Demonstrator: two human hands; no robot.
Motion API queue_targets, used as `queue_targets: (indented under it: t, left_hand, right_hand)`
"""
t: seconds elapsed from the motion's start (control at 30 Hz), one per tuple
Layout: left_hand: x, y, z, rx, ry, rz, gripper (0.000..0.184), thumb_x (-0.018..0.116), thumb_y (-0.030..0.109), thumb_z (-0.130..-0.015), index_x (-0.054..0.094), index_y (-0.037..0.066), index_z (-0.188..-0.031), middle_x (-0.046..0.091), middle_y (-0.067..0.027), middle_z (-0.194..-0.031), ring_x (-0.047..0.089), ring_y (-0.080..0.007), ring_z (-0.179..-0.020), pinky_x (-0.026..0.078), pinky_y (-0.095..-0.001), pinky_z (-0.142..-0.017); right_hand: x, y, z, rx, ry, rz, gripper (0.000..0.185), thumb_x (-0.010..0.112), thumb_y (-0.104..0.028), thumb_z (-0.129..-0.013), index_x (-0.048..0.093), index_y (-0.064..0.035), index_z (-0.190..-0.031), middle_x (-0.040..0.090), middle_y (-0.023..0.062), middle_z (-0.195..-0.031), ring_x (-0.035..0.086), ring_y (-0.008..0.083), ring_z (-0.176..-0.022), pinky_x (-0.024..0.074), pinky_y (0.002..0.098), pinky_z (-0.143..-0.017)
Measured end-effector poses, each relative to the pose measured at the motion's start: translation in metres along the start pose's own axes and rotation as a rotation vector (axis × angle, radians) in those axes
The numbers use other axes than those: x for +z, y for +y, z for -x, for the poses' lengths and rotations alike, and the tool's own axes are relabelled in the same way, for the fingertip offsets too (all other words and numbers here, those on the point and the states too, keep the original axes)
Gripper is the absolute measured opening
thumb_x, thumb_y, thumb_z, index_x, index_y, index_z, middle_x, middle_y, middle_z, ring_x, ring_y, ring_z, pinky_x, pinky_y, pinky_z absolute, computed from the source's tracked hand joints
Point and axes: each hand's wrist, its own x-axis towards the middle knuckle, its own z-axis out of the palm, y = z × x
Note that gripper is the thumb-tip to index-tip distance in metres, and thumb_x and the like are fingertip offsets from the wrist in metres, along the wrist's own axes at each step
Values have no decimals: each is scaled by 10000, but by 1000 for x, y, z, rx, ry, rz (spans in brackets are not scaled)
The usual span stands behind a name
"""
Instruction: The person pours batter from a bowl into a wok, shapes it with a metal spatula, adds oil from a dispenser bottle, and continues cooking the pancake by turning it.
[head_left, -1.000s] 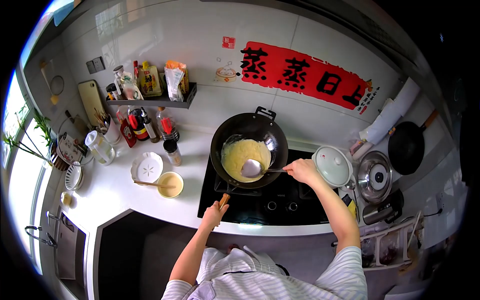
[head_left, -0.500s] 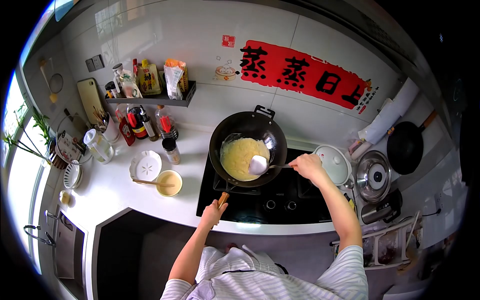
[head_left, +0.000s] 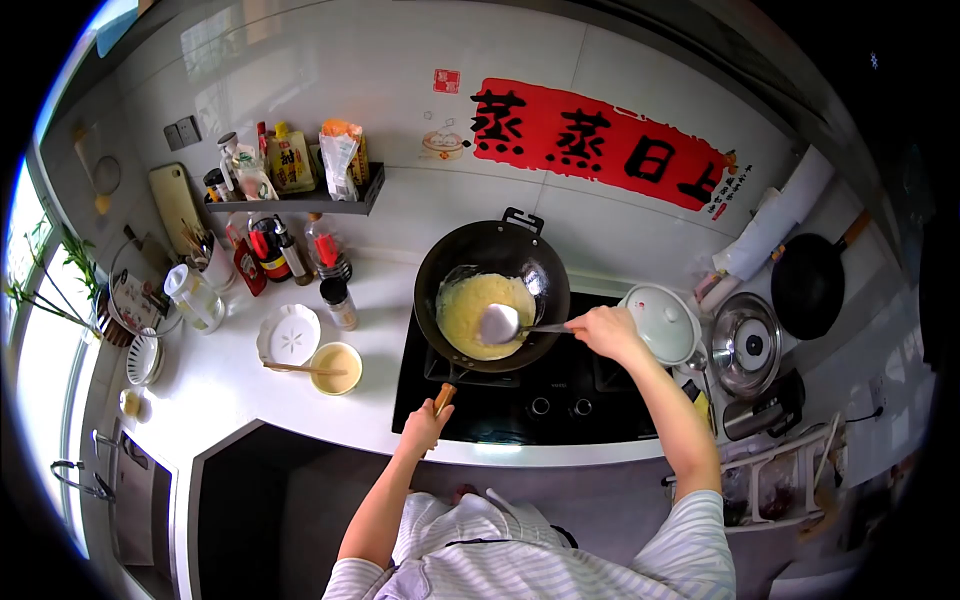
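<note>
A black wok point(head_left: 545, 262) sits on the black glass stove point(head_left: 480, 424), with a pale yellow mixture point(head_left: 460, 310) spread over its bottom. My left hand point(head_left: 424, 428) is closed round the wok's wooden handle point(head_left: 444, 398), in front of the stove's left part. From the right, my right hand point(head_left: 603, 334) grips the handle of a metal spatula point(head_left: 499, 325). The spatula's broad head lies on the middle of the mixture. Just right of my right hand stands a white lidded pot point(head_left: 661, 322).
Left of the stove are a cream bowl point(head_left: 345, 357) with a stick across it, a white scalloped dish point(head_left: 289, 336) and a spice jar point(head_left: 339, 304). Bottles stand under a wall shelf point(head_left: 300, 203). A steel lid point(head_left: 745, 344) and black pan point(head_left: 808, 287) are at the right.
The spatula head first went right in the wok, then came back left to the middle of the mixture, my right hand moving with it. My left hand stays on the handle.
</note>
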Motion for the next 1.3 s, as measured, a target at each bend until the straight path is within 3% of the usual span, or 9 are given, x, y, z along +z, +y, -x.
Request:
queue_targets:
  t: [0.2,0.47,1.1,1.3]
  left_hand:
    - [-1,0,1,0,0,6,443,568,418,-922,518,-14,-1002,569,-130,-566,581,-215,-422,471,-330,-372]
    - [1,-1,0,-4,3,1,438,573,414,-919,518,-12,-1004,568,-127,-567,581,-213,-422,470,-333,-372]
    - [1,-1,-1,-6,6,14,450,584,417,-913,518,-18,-1007,555,-119,-549,579,-215,-417,471,-334,-367]
    - [2,-1,-1,-7,-4,18,447,584,417,-913,519,-16,-1001,558,-120,-547,575,-208,-412,468,-328,-361]
  right_hand:
    - [41,-20,-2,-42,10,-185,249,636,-258,-830,706,-241,-1068,704,62,-878,664,265,-820,521,402,-702]
    - [39,-11,2,26,-31,-236,232,631,-252,-834,716,-242,-1050,707,60,-939,668,261,-867,525,386,-733]
    - [25,-4,9,101,-129,-202,221,634,-238,-840,719,-244,-1043,709,52,-937,668,260,-880,518,388,-771]
    - [39,-11,1,89,-12,-117,204,617,-247,-855,724,-234,-1028,707,67,-927,672,257,-861,519,389,-730]
